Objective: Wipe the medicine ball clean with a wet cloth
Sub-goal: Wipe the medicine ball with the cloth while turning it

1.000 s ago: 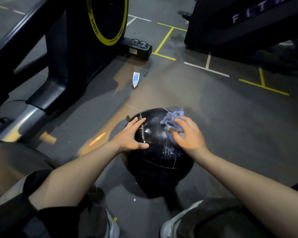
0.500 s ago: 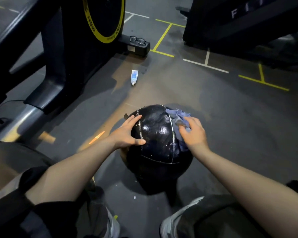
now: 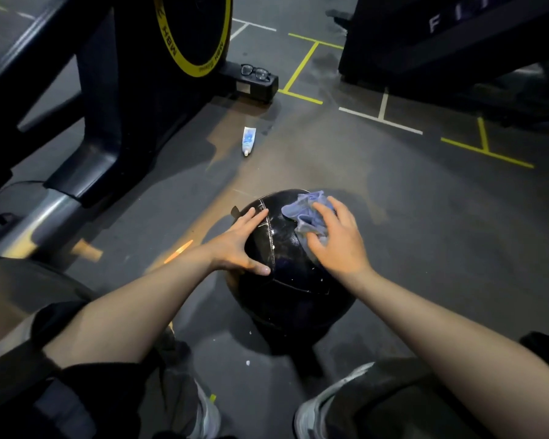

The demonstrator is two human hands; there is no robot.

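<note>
Right, one black medicine ball (image 3: 286, 280) on the floor (image 3: 425, 232), one blue cloth (image 3: 305, 213) on top. Right hand (image 3: 336, 239) presses the cloth, fingers curled into it. Left hand (image 3: 238, 239) braces the ball's side, fingers straight. One tube (image 3: 248, 141) lies beyond.

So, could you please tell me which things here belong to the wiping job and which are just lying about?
In the job:
medicine ball
cloth
left hand, resting on the ball
right hand, holding the cloth

Lying about:
tube
glasses
exercise bike
</note>
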